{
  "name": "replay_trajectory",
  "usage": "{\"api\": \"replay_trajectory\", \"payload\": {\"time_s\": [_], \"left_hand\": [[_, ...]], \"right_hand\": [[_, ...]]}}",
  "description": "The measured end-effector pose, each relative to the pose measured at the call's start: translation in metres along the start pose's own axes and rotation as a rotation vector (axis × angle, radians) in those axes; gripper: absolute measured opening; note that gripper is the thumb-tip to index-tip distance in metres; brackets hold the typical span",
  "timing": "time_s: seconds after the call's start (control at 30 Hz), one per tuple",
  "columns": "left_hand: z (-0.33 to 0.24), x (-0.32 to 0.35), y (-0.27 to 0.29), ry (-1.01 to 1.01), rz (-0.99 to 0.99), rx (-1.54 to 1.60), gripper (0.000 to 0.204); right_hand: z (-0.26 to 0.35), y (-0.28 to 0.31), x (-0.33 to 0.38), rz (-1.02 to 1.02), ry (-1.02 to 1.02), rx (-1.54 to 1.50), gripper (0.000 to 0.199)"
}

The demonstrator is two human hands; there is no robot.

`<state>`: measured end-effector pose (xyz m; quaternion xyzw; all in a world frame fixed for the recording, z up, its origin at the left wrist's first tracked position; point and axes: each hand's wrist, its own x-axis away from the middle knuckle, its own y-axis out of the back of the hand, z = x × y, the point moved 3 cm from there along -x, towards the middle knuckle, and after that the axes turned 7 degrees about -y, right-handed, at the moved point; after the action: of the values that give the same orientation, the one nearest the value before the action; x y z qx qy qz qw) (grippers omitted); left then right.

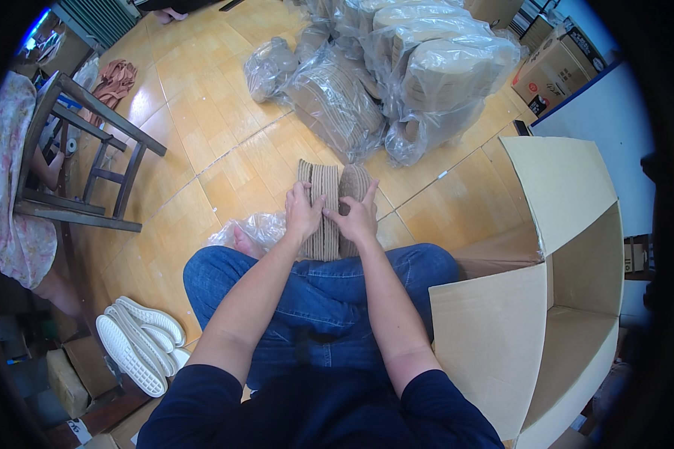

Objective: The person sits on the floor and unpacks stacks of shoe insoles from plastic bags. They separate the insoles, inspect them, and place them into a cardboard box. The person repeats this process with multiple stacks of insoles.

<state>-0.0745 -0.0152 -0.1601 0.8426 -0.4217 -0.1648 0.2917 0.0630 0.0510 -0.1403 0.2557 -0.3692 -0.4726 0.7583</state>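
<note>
Pressing in from both sides, the left hand and the right hand are clamped on a stack of tan cardboard insoles — the pieces stand on edge in two rows, so side pressure is judged to be what keeps them square and upright.

Fingers: on the left hand the fingers are laid together along the 9 o'clock face of the stack, thumb over the top edge. On the right hand the fingers are slightly spread across the top of the 3 o'clock row, palm down. Nothing is pinched; both hands are flat against the pieces.

Location of the stack: on the floor just beyond the crossed legs in blue jeans, near picture centre, its near end between the knees. A crumpled clear plastic bag lies touching the stack at 9 o'clock — judged to be its emptied wrapper.

Surroundings:
- Open cardboard box at 3 to 4 o'clock, on its side, mouth turned toward the person, within arm's reach.
- Heap of plastic-wrapped bundles of like pieces at 12 to 1 o'clock, well apart from the hands.
- Wooden stool at 9 to 10 o'clock.
- White shoe soles at 7 o'clock on the yellow tiled floor.
</note>
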Motion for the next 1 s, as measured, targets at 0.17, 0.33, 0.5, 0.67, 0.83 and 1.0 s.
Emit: {"api": "replay_trajectory", "payload": {"time_s": [0.17, 0.33, 0.5, 0.67, 0.83, 1.0], "left_hand": [[0.002, 0.000, -0.001, 0.001, -0.006, -0.016, 0.049], [0.006, -0.001, -0.002, 0.018, -0.001, 0.020, 0.051], [0.008, -0.002, -0.003, 0.011, 0.003, 0.018, 0.051], [0.007, -0.002, -0.002, 0.011, 0.015, 0.018, 0.051], [0.004, -0.001, -0.001, 0.022, 0.025, 0.007, 0.050], [0.002, -0.001, 0.000, 0.019, 0.033, 0.015, 0.048]], "right_hand": [[-0.002, 0.002, -0.001, 0.054, -0.020, -0.025, 0.055], [-0.003, 0.003, -0.002, 0.054, -0.024, -0.030, 0.054], [-0.004, 0.002, -0.002, 0.016, -0.015, -0.015, 0.050], [-0.001, 0.001, 0.000, 0.023, -0.016, -0.025, 0.049], [0.008, 0.003, 0.004, 0.002, -0.030, 0.041, 0.052], [0.007, 0.000, 0.007, -0.012, 0.008, 0.110, 0.055]]}}
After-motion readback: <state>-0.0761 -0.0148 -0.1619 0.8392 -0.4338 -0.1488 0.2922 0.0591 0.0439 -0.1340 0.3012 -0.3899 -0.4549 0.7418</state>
